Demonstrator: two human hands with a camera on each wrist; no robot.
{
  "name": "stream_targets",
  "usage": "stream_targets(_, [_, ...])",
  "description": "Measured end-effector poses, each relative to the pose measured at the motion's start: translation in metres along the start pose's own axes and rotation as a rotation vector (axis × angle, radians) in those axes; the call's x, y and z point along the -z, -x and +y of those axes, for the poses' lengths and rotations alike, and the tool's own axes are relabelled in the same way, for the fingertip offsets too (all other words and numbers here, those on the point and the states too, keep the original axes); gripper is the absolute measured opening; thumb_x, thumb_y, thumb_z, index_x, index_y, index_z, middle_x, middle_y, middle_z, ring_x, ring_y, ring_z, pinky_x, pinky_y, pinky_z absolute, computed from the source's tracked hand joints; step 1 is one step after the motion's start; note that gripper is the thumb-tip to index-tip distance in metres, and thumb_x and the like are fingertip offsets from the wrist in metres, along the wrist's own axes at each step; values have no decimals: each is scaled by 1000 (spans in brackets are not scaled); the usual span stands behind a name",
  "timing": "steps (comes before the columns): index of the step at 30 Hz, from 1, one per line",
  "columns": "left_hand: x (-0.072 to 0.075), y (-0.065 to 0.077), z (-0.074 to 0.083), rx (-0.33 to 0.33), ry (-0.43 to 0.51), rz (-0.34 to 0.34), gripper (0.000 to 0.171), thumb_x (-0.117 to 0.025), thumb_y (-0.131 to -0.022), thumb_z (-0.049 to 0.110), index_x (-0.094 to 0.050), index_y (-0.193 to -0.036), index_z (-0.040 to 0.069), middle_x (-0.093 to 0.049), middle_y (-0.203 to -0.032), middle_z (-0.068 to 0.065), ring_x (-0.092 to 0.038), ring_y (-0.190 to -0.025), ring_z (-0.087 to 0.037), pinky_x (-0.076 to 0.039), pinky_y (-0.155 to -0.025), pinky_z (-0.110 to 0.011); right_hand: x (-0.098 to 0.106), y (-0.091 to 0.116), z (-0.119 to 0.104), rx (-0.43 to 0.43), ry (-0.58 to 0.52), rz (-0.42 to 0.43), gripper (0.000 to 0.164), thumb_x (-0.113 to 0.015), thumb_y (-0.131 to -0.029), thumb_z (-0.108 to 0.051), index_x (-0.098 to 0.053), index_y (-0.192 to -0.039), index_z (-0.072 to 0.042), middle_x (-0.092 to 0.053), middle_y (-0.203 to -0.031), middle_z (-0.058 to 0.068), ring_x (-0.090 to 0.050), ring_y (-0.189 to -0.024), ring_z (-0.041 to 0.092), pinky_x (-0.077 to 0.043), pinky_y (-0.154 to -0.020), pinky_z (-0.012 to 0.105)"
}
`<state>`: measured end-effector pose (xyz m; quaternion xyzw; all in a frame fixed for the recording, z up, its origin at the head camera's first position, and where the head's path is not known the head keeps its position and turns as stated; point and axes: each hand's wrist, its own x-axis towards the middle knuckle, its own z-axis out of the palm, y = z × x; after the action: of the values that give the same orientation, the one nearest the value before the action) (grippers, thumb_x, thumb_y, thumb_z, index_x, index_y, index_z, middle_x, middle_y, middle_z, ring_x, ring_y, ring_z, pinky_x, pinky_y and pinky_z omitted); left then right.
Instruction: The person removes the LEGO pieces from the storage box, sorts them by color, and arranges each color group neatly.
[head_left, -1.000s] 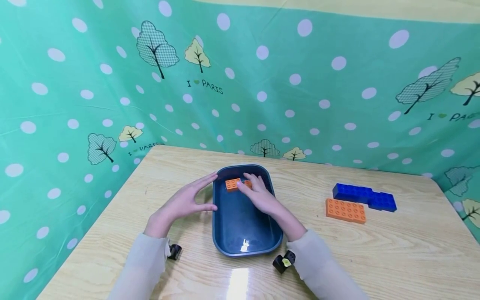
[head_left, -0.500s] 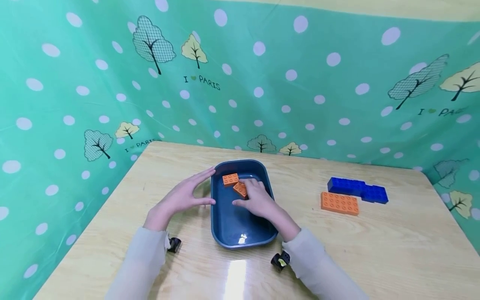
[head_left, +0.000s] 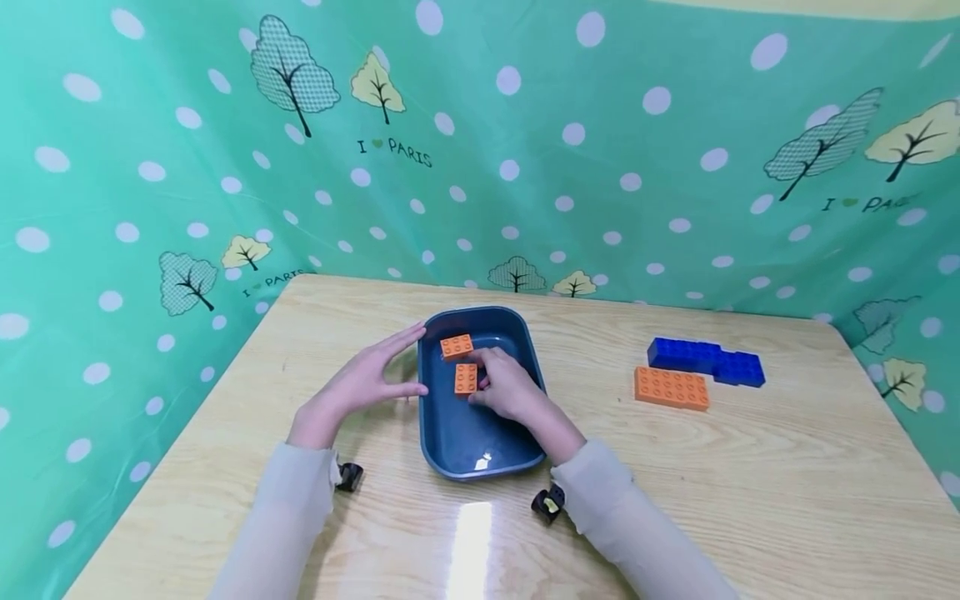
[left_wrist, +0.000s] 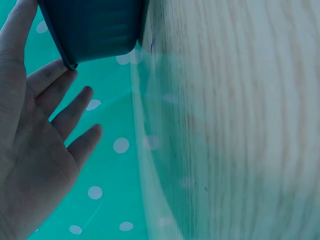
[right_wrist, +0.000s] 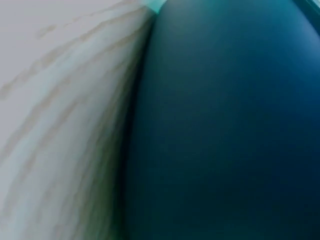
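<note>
A dark blue rectangular bin (head_left: pixel 480 433) stands on the table with two orange toy building bricks inside. One orange brick (head_left: pixel 456 347) lies near the bin's far left corner. My right hand (head_left: pixel 512 390) reaches into the bin and pinches the nearer orange brick (head_left: pixel 466 379) between thumb and fingers at its right side. My left hand (head_left: pixel 358 382) is beside the bin, thumb and fingers spread, with the tips at its left rim. In the left wrist view those fingertips (left_wrist: pixel 70 71) meet the rim's corner. Only the bin's outer wall (right_wrist: pixel 225 125) and the table appear in the right wrist view.
To the right on the wooden table (head_left: pixel 750 483) lie a long orange brick (head_left: pixel 671 388) and, behind it, blue bricks (head_left: pixel 684 355) joined in a stepped row. A green polka-dot curtain (head_left: pixel 630 150) hangs along the table's back and left side.
My right hand has come toward me inside the bin, and the brick at its fingers has moved nearer and turned, apart from the other. The left hand stays at the rim. The head view has shifted slightly.
</note>
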<state>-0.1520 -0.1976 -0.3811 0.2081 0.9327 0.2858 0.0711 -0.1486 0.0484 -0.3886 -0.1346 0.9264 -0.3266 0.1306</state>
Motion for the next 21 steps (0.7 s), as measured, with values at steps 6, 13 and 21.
stream_targets(6, [-1, 0, -3, 8, 15, -4, 95, -77, -82, 50, -27, -159, 24, -23, -167, -4, -26, -152, -36, -27, -121, -61, -2, -1, 0, 18, 44, 16, 48, -77, -88, -15, -60, -133, -10, -60, -118, 6, -60, -96, 16, -56, -85, 30])
stream_targets(13, [3, 2, -3, -6, 3, 7, 94, -78, -82, 47, -29, -158, 23, -25, -166, -6, -27, -151, -38, -28, -120, -62, 12, 11, -6, 62, -169, 59, 49, -79, -86, -15, -62, -132, -9, -63, -128, 9, -65, -115, 23, -57, -101, 36])
stream_targets(21, [-1, 2, -3, -28, 3, 11, 94, -77, -82, 51, -30, -158, 22, -27, -166, -6, -29, -150, -38, -30, -120, -62, 64, 49, 16, 127, -408, 64, 54, -78, -84, -6, -58, -135, -2, -61, -135, 20, -61, -125, 36, -54, -105, 42])
